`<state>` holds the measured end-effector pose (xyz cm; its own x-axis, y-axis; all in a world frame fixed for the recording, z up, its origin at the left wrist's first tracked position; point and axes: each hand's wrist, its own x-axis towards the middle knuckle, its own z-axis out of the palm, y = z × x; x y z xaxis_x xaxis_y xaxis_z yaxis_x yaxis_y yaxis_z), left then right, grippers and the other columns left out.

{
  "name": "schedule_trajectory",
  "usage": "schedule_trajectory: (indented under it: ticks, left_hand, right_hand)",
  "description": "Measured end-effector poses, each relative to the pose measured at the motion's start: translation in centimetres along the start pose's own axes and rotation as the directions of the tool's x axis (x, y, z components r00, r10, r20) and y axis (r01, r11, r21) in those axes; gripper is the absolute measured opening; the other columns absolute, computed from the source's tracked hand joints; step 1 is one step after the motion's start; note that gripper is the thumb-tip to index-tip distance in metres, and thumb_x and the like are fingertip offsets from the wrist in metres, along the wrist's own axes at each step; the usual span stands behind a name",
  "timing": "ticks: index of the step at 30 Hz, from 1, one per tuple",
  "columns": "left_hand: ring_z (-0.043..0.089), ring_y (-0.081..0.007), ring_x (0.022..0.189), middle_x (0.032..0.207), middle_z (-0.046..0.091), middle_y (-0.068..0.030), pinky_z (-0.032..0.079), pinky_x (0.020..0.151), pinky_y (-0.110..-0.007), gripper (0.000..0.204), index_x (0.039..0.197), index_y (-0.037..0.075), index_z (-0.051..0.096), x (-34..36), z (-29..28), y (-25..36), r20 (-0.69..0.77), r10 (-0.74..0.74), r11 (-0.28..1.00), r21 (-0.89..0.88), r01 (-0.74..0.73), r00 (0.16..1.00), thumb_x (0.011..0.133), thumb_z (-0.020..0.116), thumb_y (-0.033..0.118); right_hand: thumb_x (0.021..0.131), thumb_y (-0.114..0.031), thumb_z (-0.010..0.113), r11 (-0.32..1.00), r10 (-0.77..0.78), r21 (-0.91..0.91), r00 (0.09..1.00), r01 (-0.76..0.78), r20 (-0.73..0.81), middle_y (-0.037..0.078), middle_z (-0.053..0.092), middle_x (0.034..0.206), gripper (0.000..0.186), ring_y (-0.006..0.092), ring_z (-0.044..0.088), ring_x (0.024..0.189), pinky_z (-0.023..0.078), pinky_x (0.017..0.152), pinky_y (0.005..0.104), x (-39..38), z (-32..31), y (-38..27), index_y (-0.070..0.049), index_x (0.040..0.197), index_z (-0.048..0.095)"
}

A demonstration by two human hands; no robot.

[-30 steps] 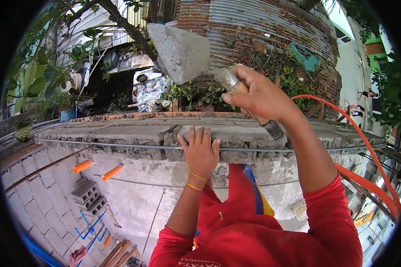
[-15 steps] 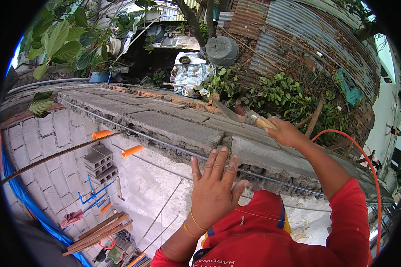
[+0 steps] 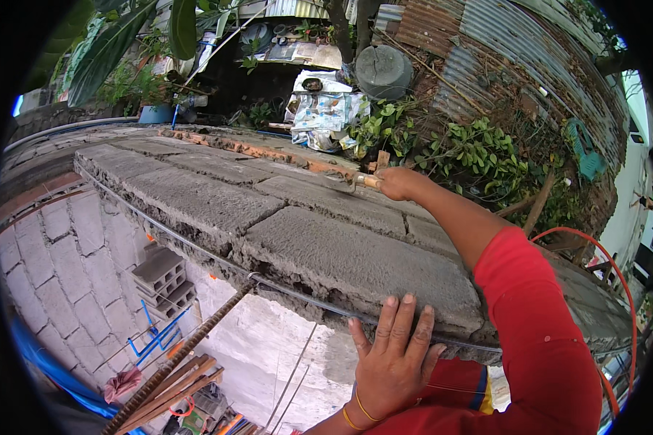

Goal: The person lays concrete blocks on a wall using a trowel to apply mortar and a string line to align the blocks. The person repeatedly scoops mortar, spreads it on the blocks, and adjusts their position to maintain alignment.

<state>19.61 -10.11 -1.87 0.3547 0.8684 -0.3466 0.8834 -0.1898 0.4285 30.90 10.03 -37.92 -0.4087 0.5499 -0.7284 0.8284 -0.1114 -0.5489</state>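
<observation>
Fingers of the right hand (image 3: 397, 183) are wrapped around the tan wooden-handled trowel (image 3: 368, 180), presumably stiff, light and best held by that handle, at the far edge of the grey concrete-block wall (image 3: 341, 243), while the left hand (image 3: 393, 357), spread and empty, is rested on its near edge.

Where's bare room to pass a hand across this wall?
Free: the grey rectangular concrete blocks, between the thin grey metal rod and the orange-red brick strip. Crowded: the near edge, where the bare left hand lies across the rod, and the far edge, where the bare right hand grips a wooden-handled tool.
</observation>
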Motion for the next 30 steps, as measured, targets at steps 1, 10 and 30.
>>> schedule_trajectory:
  ticks: [1,10,30]
  left_hand:
    - [0.037,-0.04,0.153,0.154,0.052,-0.0179,0.0,0.125,-0.066,0.055,0.14,0.014,0.065,0.1,0.3,-0.6,-0.012,0.024,1.0,0.006,-0.024,1.0,0.094,0.069,0.046]
    - [0.045,-0.0272,0.15,0.153,0.057,-0.0067,-0.008,0.12,-0.074,0.041,0.133,0.017,0.067,-2.0,5.2,-4.6,-0.093,0.199,0.98,0.041,-0.196,0.976,0.1,0.053,0.036]
    - [0.044,-0.0278,0.15,0.153,0.058,-0.0034,-0.007,0.125,-0.066,0.05,0.139,0.022,0.069,-1.2,3.9,-3.1,-0.093,0.036,0.997,-0.064,-0.042,0.995,0.093,0.065,0.042]
  right_hand:
    - [0.105,-0.03,0.052,0.998,-0.046,-0.053,0.999,0.045,-0.02,0.022,0.069,0.125,0.042,0.0425,0.067,0.113,0.054,0.092,0.0554,3.6,0.8,-1.1,-0.001,0.13,0.068]
    - [0.081,-0.004,0.065,0.975,0.144,-0.194,0.972,-0.107,0.188,0.022,0.073,0.113,0.028,0.0419,0.072,0.097,0.052,0.078,0.0591,21.7,3.4,-7.1,0.0,0.105,0.077]
    - [0.096,-0.016,0.062,0.888,0.339,-0.405,0.906,-0.219,0.255,0.016,0.073,0.125,0.032,0.0329,0.073,0.11,0.058,0.083,0.0517,10.4,4.9,7.7,-0.009,0.124,0.075]
